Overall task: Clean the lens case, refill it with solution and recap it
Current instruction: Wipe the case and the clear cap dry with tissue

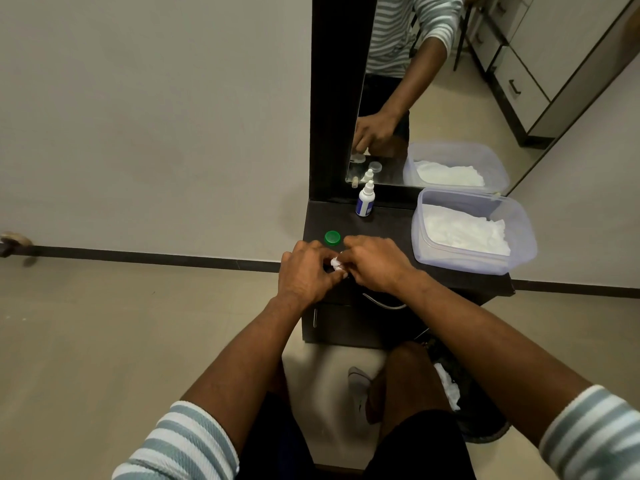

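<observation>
My left hand [306, 271] and my right hand [375, 263] meet over the near edge of a dark dresser top [388, 223]. Between their fingertips shows a small crumpled white tissue [336, 264], pinched by my right hand's fingers. My left hand's fingers curl round something under the tissue, mostly hidden; I cannot tell whether it is the lens case. A green cap [332, 238] lies on the top just beyond my hands. A small white solution bottle [365, 200] with a blue label stands upright at the back by the mirror.
A clear plastic box [519, 233] holding white tissues stands at the right of the dresser top. A mirror [450, 98] rises behind it. Below the top is a drawer with a metal handle [384, 303]. A bin with crumpled tissue [448, 386] sits on the floor.
</observation>
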